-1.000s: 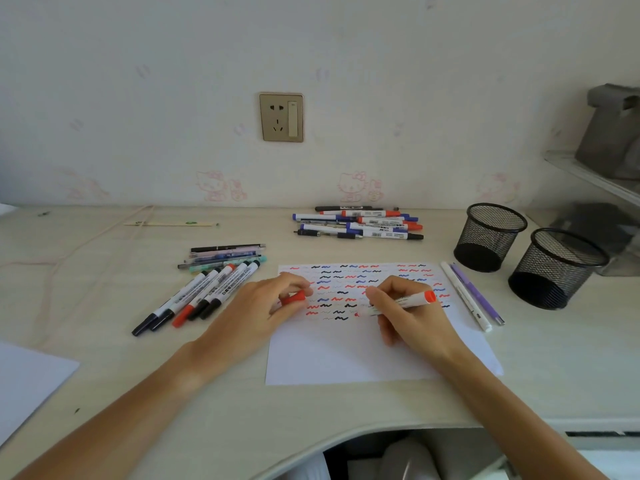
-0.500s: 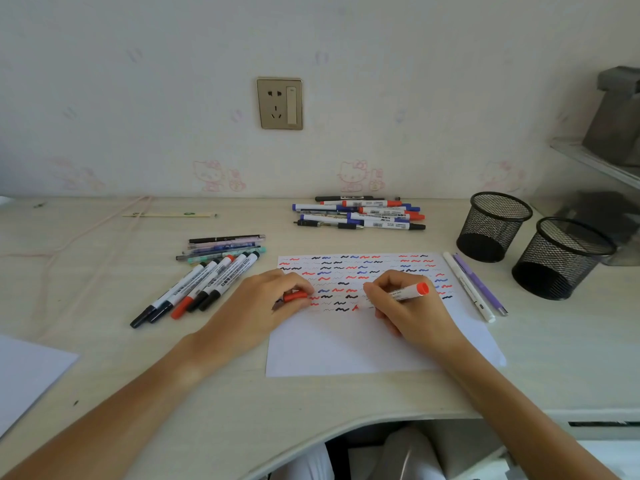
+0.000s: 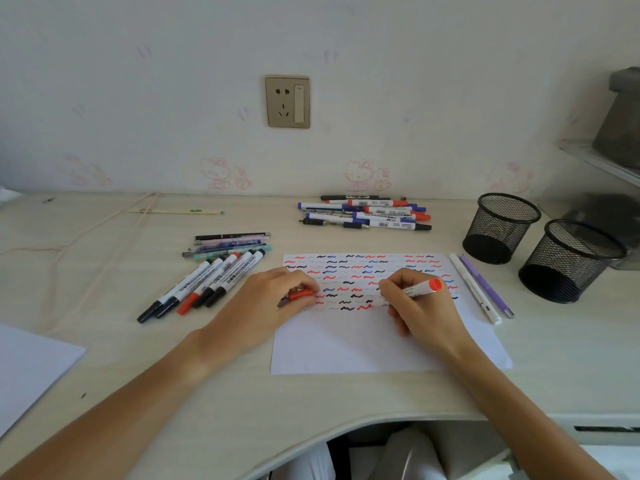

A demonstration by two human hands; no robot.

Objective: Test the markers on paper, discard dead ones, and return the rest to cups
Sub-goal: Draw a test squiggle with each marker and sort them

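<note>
A white sheet of paper (image 3: pixel 363 344) lies before me, its upper half filled with red, blue and black squiggles. My right hand (image 3: pixel 420 308) grips a red marker (image 3: pixel 417 289), tip down on the paper beside a fresh red squiggle. My left hand (image 3: pixel 268 306) rests on the paper's left edge and pinches the red cap (image 3: pixel 300 294). Several markers and pens (image 3: pixel 211 271) lie left of the paper. Another pile of markers (image 3: pixel 367 214) lies behind it. Two black mesh cups (image 3: pixel 500 228) (image 3: pixel 571 259) stand at the right, nothing visible in them.
A white pen (image 3: pixel 474 287) and a purple pen (image 3: pixel 485 285) lie along the paper's right edge. Another white sheet (image 3: pixel 27 368) lies at the near left. A pale cord (image 3: pixel 86 233) and a wooden stick (image 3: pixel 173 211) lie at the back left. A shelf (image 3: pixel 602 161) juts out at right.
The marker tip has shifted slightly right on the paper, leaving a new red squiggle. My left hand stays put with the cap.
</note>
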